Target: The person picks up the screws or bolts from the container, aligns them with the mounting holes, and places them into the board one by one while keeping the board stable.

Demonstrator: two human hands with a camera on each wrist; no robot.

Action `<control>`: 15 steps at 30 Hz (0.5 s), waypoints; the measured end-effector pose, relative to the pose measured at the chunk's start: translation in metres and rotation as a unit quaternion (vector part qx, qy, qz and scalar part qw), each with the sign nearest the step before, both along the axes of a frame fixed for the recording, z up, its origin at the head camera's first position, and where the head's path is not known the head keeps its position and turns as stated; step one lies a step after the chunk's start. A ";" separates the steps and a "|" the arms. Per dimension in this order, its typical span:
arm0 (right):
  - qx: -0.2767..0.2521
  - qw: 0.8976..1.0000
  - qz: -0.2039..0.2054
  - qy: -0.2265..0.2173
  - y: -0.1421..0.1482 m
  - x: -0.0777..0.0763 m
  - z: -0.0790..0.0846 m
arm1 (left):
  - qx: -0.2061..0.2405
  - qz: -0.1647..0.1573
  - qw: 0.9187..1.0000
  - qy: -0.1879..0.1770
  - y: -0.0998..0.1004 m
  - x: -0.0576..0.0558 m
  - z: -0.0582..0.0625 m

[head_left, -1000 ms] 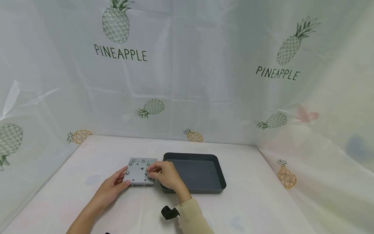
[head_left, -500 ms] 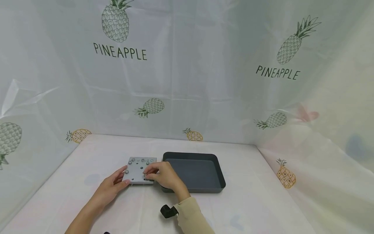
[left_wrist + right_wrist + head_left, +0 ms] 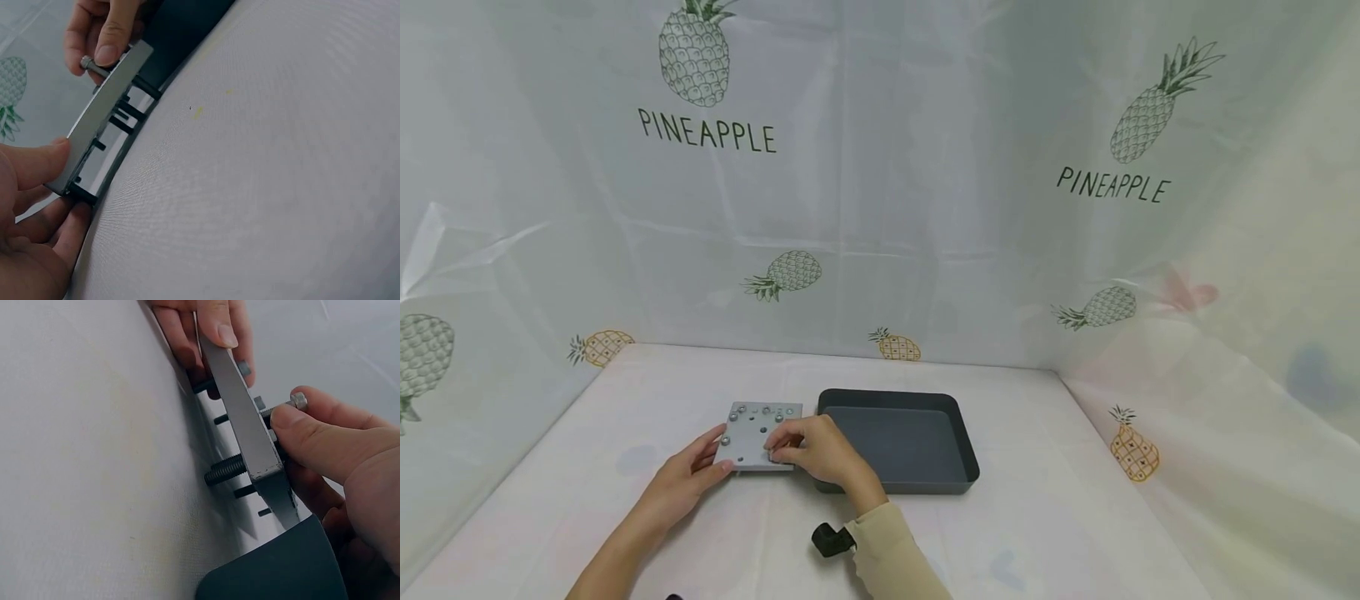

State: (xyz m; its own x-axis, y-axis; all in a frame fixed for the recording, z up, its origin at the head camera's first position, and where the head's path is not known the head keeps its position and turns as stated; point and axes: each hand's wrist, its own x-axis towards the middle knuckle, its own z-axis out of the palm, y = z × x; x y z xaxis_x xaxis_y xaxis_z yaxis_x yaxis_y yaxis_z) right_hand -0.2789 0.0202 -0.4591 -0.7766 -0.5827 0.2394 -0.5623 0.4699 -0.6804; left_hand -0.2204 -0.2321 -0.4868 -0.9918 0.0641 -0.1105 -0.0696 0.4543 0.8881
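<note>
A grey metal plate (image 3: 747, 442) with several bolts and holes lies left of centre in the head view. My left hand (image 3: 679, 490) grips its left edge, the thumb at the near corner. In the left wrist view that thumb presses on the plate's edge (image 3: 103, 119) and the other fingers reach underneath. Over the plate's near right part, my right hand (image 3: 827, 454) pinches a bolt (image 3: 299, 401) between thumb and fingers. The bolt's round head shows beyond the thumb; its lower end is hidden. Threaded bolt ends (image 3: 226, 470) stick out below the plate.
A dark grey rectangular tray (image 3: 895, 486) stands just right of the plate, under the right wrist. A white cloth (image 3: 1037, 517) covers the table. Behind it hangs a pineapple-print curtain (image 3: 925, 167). A black device (image 3: 832, 542) sits by the right sleeve (image 3: 895, 550).
My right fingertips have shifted slightly left over the near right part of the plate. The left hand keeps its grip, and the plate and tray stay where they were.
</note>
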 end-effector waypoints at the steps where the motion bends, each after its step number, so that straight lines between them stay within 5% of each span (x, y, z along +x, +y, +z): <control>1: 0.001 1.000 0.000 0.001 0.000 0.000 0.000 | -0.001 0.000 1.000 0.001 0.000 0.000 0.000; 15: 0.004 1.000 0.008 0.002 0.003 -0.002 0.000 | 0.000 -0.002 1.000 0.003 0.000 0.001 0.001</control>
